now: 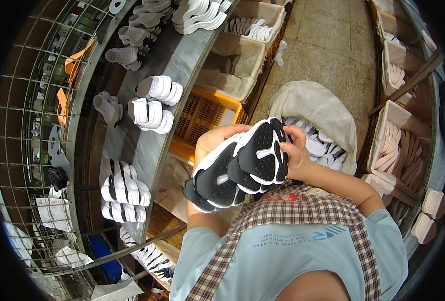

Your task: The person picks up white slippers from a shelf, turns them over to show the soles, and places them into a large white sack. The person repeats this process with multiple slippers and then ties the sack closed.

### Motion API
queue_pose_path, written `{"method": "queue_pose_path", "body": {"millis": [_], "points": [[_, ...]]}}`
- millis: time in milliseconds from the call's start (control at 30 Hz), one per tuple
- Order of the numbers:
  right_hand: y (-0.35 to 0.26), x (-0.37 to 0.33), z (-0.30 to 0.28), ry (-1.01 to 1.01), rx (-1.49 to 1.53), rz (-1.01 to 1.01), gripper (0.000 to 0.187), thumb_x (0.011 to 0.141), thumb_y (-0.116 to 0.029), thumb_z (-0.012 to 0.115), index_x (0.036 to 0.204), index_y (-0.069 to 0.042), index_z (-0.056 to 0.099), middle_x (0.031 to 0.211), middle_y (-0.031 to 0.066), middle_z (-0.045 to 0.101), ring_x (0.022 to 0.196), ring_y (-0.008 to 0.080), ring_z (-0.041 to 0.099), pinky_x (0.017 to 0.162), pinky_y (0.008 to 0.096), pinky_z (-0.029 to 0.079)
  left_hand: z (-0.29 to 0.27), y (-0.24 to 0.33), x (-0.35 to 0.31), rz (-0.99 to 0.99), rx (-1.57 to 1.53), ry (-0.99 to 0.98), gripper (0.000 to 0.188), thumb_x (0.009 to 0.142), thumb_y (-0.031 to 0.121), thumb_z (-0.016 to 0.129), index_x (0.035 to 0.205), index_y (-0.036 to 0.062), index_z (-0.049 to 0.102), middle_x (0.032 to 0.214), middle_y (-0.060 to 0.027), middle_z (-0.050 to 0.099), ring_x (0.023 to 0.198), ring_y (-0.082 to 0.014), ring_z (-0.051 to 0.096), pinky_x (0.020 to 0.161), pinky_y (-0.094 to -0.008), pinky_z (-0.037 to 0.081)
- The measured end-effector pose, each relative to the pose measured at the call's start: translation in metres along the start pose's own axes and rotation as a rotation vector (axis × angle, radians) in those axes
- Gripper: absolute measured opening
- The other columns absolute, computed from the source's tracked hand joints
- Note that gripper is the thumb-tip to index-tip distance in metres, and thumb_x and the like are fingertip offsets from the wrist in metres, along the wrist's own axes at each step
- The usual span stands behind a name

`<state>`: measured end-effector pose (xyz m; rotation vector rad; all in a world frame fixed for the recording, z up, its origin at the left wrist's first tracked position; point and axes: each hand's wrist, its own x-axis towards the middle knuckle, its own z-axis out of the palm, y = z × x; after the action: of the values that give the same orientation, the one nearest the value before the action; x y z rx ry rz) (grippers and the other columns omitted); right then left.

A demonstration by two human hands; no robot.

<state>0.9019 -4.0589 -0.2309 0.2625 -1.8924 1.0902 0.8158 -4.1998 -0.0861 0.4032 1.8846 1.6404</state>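
A stack of black-and-white shoe soles is held in front of my chest, tilted, with studded black faces and white rims showing. My left hand supports the stack from behind and the left side; most of its fingers are hidden by the soles. At the upper right end, my right hand grips the edge of the soles with bent fingers. Just beyond my right hand, a pale cloth-lined sack holds more white and dark soles.
To the left, a metal bench carries stacks of white soles and black-and-white ones. Behind a wire mesh sit machine parts. Lined crates and an orange crate stand below the bench. More sole-filled bins line the right.
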Motion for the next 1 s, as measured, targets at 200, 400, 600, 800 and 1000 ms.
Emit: {"method": "queue_pose_path", "body": {"millis": [200, 400, 600, 800, 1000], "points": [[0.005, -0.001, -0.002, -0.054, 0.045, 0.052, 0.087, 0.053, -0.021, 0.084, 0.125, -0.019, 0.035, 0.120, 0.0198, 0.035, 0.105, 0.0368, 0.044, 0.087, 0.0441, 0.041, -0.009, -0.010, 0.004, 0.055, 0.044, -0.050, 0.026, 0.082, 0.002, 0.059, 0.105, -0.0086, 0.060, 0.096, -0.0118, 0.065, 0.082, -0.0156, 0.064, 0.074, -0.0233, 0.051], [0.028, 0.006, -0.007, -0.183, 0.658, 0.882, 0.110, 0.056, -0.021, 0.086, 0.138, -0.003, 0.017, 0.137, 0.0140, 0.031, 0.125, 0.0243, 0.036, 0.101, 0.0396, 0.034, -0.030, -0.045, 0.050, -0.127, -0.315, -0.379, 0.054, 0.089, 0.013, 0.057, 0.136, 0.0011, 0.032, 0.124, -0.0089, 0.051, 0.108, -0.0154, 0.052, 0.090, -0.0276, 0.045], [0.067, -0.009, 0.011, -0.234, 1.281, 1.321, 0.100, 0.065, -0.026, 0.080, 0.140, -0.006, 0.017, 0.135, 0.0095, 0.040, 0.120, 0.0216, 0.044, 0.100, 0.0357, 0.038, -0.040, -0.073, 0.059, -0.241, 0.072, -0.229, 0.063, 0.090, 0.033, 0.056, 0.136, -0.0007, 0.030, 0.127, -0.0157, 0.046, 0.112, -0.0190, 0.049, 0.089, -0.0307, 0.044], [0.081, -0.021, 0.035, -0.360, 1.435, 1.331, 0.089, 0.065, -0.029, 0.078, 0.135, -0.003, 0.030, 0.127, 0.0101, 0.049, 0.115, 0.0218, 0.050, 0.099, 0.0364, 0.040, -0.182, -0.064, 0.074, 0.497, 1.039, 0.906, 0.075, 0.076, 0.034, 0.070, 0.128, -0.0091, 0.037, 0.129, -0.0273, 0.043, 0.120, -0.0358, 0.042, 0.102, -0.0428, 0.031], [0.089, -0.034, 0.040, -0.315, 1.383, 1.444, 0.062, 0.079, -0.017, 0.066, 0.131, -0.006, 0.035, 0.123, 0.0102, 0.052, 0.109, 0.0201, 0.054, 0.096, 0.0380, 0.043, -0.290, -0.040, 0.086, -0.045, 1.272, 1.038, 0.065, 0.061, 0.046, 0.079, 0.102, -0.0004, 0.056, 0.098, -0.0195, 0.062, 0.090, -0.0343, 0.060, 0.080, -0.0448, 0.046]]}}
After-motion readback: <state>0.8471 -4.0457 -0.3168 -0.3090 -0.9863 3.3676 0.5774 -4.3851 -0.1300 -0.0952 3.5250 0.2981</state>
